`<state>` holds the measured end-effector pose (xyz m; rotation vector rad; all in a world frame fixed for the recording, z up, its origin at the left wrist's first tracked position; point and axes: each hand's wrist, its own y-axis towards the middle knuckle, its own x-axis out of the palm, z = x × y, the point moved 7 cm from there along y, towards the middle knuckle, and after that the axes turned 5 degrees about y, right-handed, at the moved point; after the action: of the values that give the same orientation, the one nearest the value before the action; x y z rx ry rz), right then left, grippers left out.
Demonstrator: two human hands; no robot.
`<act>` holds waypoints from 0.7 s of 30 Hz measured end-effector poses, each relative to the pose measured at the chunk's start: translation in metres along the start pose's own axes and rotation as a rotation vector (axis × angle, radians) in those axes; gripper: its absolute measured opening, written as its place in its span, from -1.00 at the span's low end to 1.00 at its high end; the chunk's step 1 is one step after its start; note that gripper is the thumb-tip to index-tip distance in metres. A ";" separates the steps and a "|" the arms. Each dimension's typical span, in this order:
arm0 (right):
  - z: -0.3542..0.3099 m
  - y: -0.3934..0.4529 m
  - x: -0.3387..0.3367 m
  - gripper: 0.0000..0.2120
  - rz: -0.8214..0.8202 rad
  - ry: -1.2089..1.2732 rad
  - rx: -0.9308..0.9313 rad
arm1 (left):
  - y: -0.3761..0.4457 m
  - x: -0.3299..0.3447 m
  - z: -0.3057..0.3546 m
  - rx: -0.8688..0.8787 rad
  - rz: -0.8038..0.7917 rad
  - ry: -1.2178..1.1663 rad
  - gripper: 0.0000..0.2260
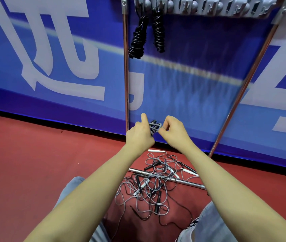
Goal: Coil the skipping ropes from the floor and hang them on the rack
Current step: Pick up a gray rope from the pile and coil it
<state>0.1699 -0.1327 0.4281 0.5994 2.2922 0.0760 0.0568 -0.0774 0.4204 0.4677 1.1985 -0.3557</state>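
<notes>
Both hands are raised in front of me with a small coiled grey rope between them. My left hand grips the bundle, index finger pointing up. My right hand pinches a strand of the same rope at the coil's right side. Below, on the red floor, lies a tangled heap of grey and black skipping ropes with black and white handles. At the top, a grey rack with a row of hooks carries two coiled black ropes at its left end.
The rack stands on two chrome poles, the left pole upright and the right pole slanting. A chrome bar lies on the floor under the heap. A blue banner wall is behind. My knees in jeans flank the heap.
</notes>
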 end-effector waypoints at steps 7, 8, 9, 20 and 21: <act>-0.033 -0.005 -0.009 -0.95 0.146 -0.642 -0.474 | 0.008 0.007 0.005 -0.010 -0.082 -0.031 -0.56; -0.038 -0.009 -0.010 -0.93 0.197 -0.704 -0.563 | 0.009 0.006 0.005 -0.003 -0.083 -0.017 -0.54; -0.039 -0.011 -0.011 -0.90 0.233 -0.751 -0.629 | 0.010 0.005 0.006 0.006 -0.083 -0.006 -0.54; -0.018 -0.001 -0.014 -0.97 0.087 0.137 -0.178 | 0.003 0.018 0.003 0.047 -0.399 -0.511 -0.55; -0.018 -0.002 -0.013 -0.95 0.081 0.238 -0.150 | 0.003 0.018 0.003 0.044 -0.415 -0.536 -0.55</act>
<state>0.1645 -0.1378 0.4493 0.6328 2.4621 0.3729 0.0665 -0.0771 0.4051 0.1370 0.7543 -0.8105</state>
